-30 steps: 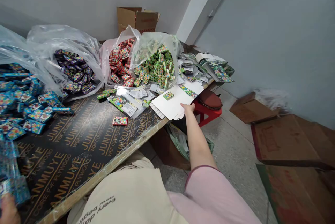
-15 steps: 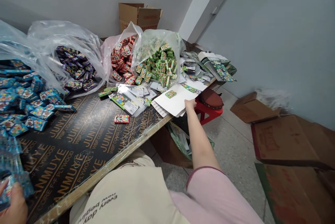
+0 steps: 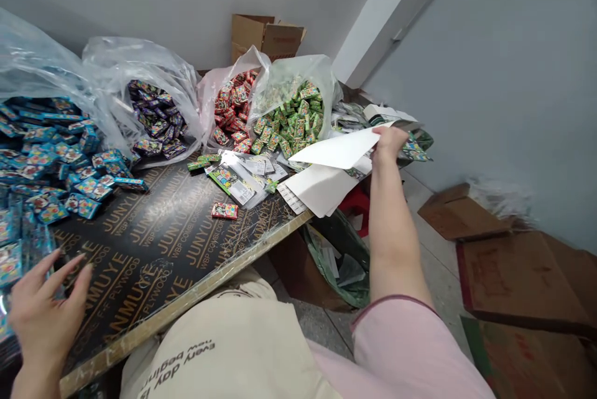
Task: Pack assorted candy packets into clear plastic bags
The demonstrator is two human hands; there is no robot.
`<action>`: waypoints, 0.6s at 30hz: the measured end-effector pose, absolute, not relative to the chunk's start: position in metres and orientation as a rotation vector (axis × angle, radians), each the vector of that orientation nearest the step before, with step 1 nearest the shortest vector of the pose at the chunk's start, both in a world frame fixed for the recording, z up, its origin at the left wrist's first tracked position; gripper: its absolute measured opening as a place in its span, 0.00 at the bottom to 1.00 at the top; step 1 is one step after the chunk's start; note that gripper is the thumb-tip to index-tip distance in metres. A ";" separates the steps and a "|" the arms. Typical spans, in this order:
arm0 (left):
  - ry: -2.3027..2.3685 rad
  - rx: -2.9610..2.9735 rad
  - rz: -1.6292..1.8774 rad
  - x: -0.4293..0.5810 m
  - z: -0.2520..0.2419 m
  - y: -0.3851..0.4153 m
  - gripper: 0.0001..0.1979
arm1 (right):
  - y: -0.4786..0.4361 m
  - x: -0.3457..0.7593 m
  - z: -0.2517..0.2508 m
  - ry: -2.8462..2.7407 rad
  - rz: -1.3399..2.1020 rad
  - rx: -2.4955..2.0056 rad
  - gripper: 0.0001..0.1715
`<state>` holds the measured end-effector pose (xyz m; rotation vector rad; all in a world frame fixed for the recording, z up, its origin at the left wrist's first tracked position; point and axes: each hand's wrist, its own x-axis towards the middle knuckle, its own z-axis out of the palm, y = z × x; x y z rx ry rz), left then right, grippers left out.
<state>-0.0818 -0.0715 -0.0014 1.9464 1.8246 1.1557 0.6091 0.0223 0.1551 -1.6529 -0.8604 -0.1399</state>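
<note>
My right hand [image 3: 390,143] grips the edge of a white sheet [image 3: 340,149], raised and tilted above other white sheets [image 3: 319,189] at the table's edge. At the lower left, my left hand [image 3: 49,306] is open with fingers spread, holding nothing, beside clear-wrapped blue packets [image 3: 12,259]. Loose blue packets [image 3: 84,184] lie heaped behind it. A single red packet [image 3: 224,210] rests on the black printed table [image 3: 181,243]. Near the middle, clear sleeves with a green card [image 3: 232,183] lie next to small green packets [image 3: 200,163].
Plastic bags hold purple [image 3: 156,116], red [image 3: 236,104] and green packets [image 3: 298,116] along the back. A cardboard box [image 3: 265,37] stands behind them. Below the table edge is an open box with a green liner [image 3: 347,284]; more cartons [image 3: 522,275] lie on the floor at right.
My right hand has moved right and up, lifting a white sheet. The green packet on the sheets is no longer visible there. My left hand has let go of the blue packets and opened.
</note>
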 end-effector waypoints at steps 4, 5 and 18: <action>1.763 1.784 1.063 -0.041 0.010 -0.040 0.12 | -0.014 0.546 0.215 -0.788 -0.099 -1.450 0.12; 1.686 1.694 1.033 -0.032 0.010 -0.031 0.15 | -0.029 0.525 0.228 -0.884 -0.046 -1.366 0.10; 0.969 0.795 1.283 0.006 0.060 0.086 0.30 | -0.033 0.411 0.163 -1.167 0.876 -1.199 0.18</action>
